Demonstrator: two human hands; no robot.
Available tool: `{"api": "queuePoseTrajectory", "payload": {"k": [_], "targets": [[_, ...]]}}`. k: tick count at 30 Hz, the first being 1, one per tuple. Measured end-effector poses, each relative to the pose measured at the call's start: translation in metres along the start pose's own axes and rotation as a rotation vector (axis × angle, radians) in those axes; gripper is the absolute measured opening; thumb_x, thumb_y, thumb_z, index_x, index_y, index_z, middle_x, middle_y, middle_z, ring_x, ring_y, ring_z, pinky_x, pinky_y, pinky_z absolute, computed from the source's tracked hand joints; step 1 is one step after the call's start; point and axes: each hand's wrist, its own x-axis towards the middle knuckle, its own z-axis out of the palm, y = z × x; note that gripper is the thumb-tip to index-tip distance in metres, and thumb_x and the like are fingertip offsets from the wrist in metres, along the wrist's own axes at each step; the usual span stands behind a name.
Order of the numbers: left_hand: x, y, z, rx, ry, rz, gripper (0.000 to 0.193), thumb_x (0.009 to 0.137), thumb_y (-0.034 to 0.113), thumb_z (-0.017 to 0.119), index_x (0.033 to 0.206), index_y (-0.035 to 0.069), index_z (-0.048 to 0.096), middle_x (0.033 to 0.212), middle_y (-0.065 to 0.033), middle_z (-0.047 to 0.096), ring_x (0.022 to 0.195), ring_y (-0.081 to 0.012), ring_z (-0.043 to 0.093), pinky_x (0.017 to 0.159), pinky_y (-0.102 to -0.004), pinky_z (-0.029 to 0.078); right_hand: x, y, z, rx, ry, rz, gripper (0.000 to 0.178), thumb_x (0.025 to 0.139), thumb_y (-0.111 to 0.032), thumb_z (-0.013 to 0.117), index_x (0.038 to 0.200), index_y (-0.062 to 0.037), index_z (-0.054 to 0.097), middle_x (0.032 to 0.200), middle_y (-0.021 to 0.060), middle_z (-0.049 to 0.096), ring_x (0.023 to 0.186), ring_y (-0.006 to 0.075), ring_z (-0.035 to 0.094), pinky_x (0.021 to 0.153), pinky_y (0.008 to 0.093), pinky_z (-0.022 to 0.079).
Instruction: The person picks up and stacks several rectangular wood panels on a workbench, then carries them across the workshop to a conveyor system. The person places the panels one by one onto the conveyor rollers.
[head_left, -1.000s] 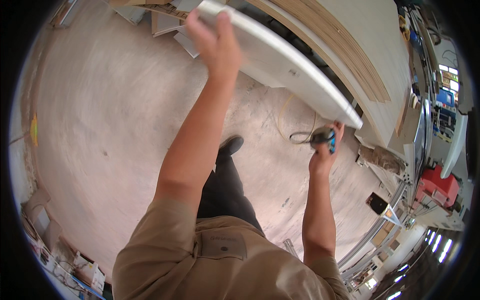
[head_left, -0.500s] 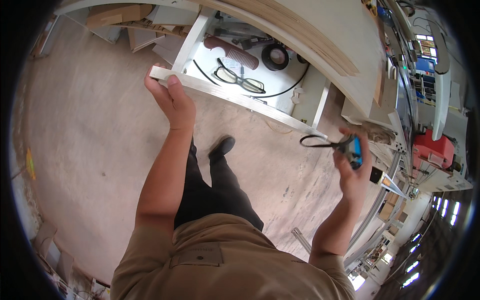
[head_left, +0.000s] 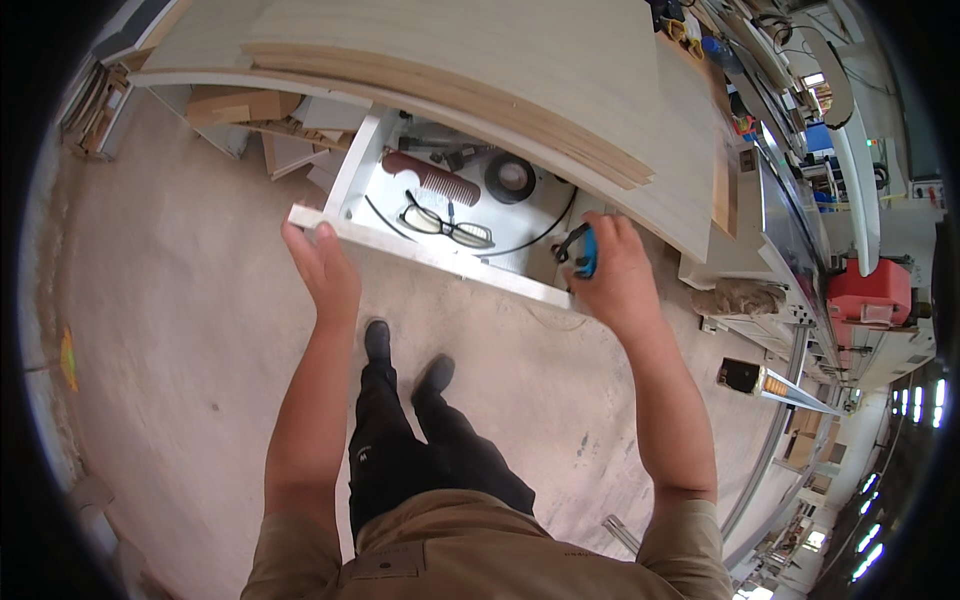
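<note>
My left hand [head_left: 326,272] is closed on the left corner of a white drawer's front edge [head_left: 430,257], thumb on top. The drawer stands pulled out from under a bench. In my right hand [head_left: 622,277] is a blue and black tape measure [head_left: 588,256] with a dark strap, held at the drawer's right end; my fingers hide part of it. Inside the drawer lie eyeglasses [head_left: 470,236], a reddish-brown comb [head_left: 440,179], a black tape roll [head_left: 511,179] and a thin black cord [head_left: 530,243]. Some dark items at the drawer's back are hard to make out.
Stacked wooden boards [head_left: 450,100] overhang the drawer from the bench top. Cardboard and panels [head_left: 245,105] sit on a shelf at the left. To the right are a red box-shaped object [head_left: 868,295] and a metal rail [head_left: 765,470]. My feet stand on the floor below the drawer.
My right hand has brought the tape measure left and up, from beside the drawer to its right end. My left hand still grips the corner. The view has shifted, showing more bench top.
</note>
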Motion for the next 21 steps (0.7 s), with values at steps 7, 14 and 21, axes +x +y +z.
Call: {"api": "queuePoseTrajectory", "payload": {"k": [7, 14, 21], "targets": [[0.003, 0.003, -0.007, 0.05, -0.065, 0.033, 0.05, 0.097, 0.028, 0.038, 0.136, -0.004, 0.032, 0.129, -0.0203, 0.043, 0.12, -0.0282, 0.044, 0.105, -0.0396, 0.033, 0.032, -0.01, 0.017, -0.548, -0.343, -0.339, 0.041, 0.069, -0.007, 0.071, 0.108, -0.0095, 0.058, 0.102, 0.0083, 0.057, 0.094, 0.027, 0.056, 0.083, 0.0379, 0.044], [0.005, -0.008, -0.008, -0.1, -0.101, -0.044, 0.06, 0.095, 0.049, 0.039, 0.13, 0.0, 0.032, 0.122, -0.0132, 0.04, 0.113, -0.0231, 0.042, 0.103, -0.0387, 0.033, 0.048, -0.003, 0.041, -0.486, -0.601, -0.3, 0.051, 0.071, -0.015, 0.076, 0.118, -0.0076, 0.058, 0.116, 0.0115, 0.059, 0.113, 0.0289, 0.056, 0.094, 0.0382, 0.045], [-0.002, -0.002, -0.013, -0.104, -0.171, -0.032, 0.069, 0.094, 0.056, 0.046, 0.131, -0.001, 0.032, 0.124, -0.0132, 0.037, 0.111, -0.0228, 0.041, 0.1, -0.0379, 0.033, 0.042, -0.008, 0.004, -0.085, -0.458, -0.171, 0.06, 0.074, -0.013, 0.076, 0.129, -0.0036, 0.053, 0.128, 0.0177, 0.056, 0.118, 0.038, 0.053, 0.1, 0.0441, 0.042]]}}
